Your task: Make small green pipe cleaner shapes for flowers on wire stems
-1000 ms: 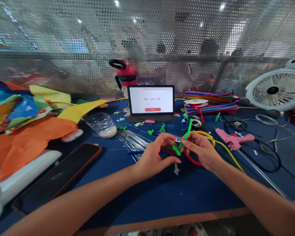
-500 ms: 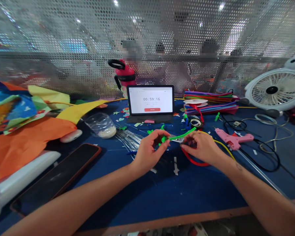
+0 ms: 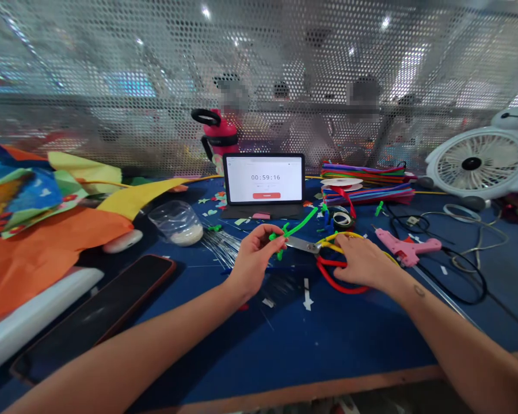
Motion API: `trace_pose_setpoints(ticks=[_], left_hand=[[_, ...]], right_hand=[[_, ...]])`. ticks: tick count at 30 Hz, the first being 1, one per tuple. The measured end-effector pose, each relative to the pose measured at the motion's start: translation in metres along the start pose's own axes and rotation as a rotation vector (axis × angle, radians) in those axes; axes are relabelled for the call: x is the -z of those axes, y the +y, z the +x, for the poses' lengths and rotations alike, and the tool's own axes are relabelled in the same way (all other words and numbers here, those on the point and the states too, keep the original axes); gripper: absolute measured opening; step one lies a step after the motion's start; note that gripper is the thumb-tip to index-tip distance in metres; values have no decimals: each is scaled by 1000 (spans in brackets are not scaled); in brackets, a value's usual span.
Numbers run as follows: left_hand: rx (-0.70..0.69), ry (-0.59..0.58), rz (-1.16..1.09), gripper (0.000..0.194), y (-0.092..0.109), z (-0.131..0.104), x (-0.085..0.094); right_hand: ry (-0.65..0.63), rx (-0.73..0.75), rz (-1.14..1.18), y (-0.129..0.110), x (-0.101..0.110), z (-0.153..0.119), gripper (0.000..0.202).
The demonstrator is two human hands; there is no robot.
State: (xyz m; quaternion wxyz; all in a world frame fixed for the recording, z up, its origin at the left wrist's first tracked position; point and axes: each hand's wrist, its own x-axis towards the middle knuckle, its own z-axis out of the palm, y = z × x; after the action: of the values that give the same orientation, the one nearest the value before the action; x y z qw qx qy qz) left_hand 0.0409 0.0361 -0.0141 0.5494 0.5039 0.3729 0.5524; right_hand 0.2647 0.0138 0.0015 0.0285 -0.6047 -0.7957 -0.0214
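My left hand [image 3: 259, 259] pinches a bright green pipe cleaner [image 3: 301, 223] between thumb and fingers. Its long free end slants up to the right, while the end by my fingertips is bent into a small knotted shape. Scissors [image 3: 343, 286] with one yellow and one red handle lie just to the right, the metal blades pointing at my left fingertips. My right hand [image 3: 362, 259] is closed over the handles, fingers at the yellow loop and thumb by the red one. Part of the handles is hidden under that hand.
Behind stand a tablet [image 3: 265, 179] and a pink bottle [image 3: 220, 138]. To the right are a pink glue gun [image 3: 408, 244], pipe cleaner bundles [image 3: 366, 192] and a white fan [image 3: 479, 161]. On the left lie a phone [image 3: 99, 313], a plastic cup [image 3: 176, 221] and orange paper [image 3: 56, 241].
My right hand has let go of the pipe cleaner's free end and moved right onto the scissors' handles. My left hand has shifted slightly left, with the pipe cleaner now tilted more steeply upward.
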Motion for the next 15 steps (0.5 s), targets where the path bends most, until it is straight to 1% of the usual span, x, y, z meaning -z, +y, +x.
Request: trace_pose_setpoints(ticks=[4,6,9,12,13,15], left_hand=[[30,36,-152,15,8,4,2],[14,65,-238,14,13,7,3],[-16,104,-343,14,21,12,5],[-11,148,-421,12,29,16,8],[-9,164,-440,12,31,18,9],[-20,187,-467,10,36,19,10]], right_hand=[[107,-125,133,8,4,5,28],[110,-139,309,12,4,9,24],[52,-46,753,13,-3,13,25],[-29,115,1208,4,-10,11,37],[-65,165,1305,1,-10,9,41],[-136,232,1382,-6,-8,3,49]])
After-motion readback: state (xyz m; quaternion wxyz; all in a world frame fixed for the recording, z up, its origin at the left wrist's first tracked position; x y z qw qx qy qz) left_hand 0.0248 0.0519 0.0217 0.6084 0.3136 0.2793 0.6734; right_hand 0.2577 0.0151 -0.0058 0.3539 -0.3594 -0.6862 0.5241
